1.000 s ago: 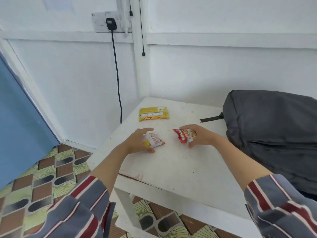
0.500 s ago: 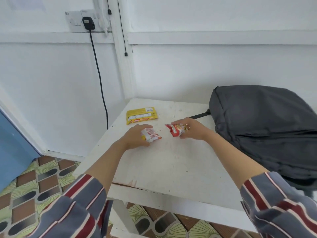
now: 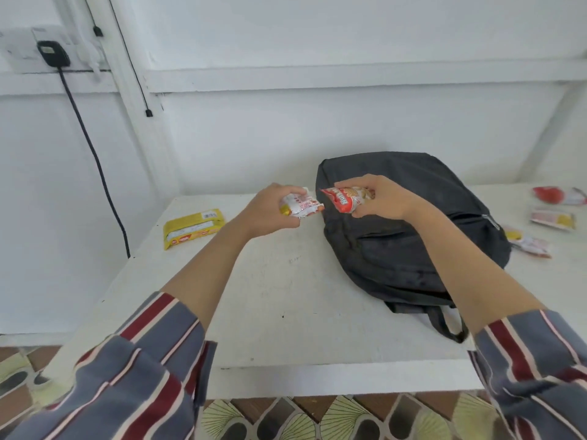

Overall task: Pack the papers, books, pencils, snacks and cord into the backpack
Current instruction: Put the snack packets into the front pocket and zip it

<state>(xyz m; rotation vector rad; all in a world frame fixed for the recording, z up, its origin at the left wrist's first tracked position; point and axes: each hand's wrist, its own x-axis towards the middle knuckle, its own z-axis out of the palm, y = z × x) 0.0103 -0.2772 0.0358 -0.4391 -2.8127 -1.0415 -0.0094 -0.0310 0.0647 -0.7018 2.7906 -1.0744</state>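
snack packets fill both hands: left hand point(image 3: 270, 209) grips white packet point(image 3: 300, 207), right hand point(image 3: 381, 200) red packet point(image 3: 341, 200).

A red packet point(image 3: 552, 195) is cut off at the right edge. The left hand point(image 3: 270, 209) hides part of its white packet point(image 3: 303, 206).

A white table point(image 3: 286, 300) stands against white-painted walls point(image 3: 286, 138). A horizontal rail point(image 3: 349, 79) runs along them, and a vertical post point(image 3: 127, 100) rises at far left beside a wall socket point(image 3: 19, 47). The near floor point(image 3: 317, 420) is tiled brown, green and black. The light is soft and even.
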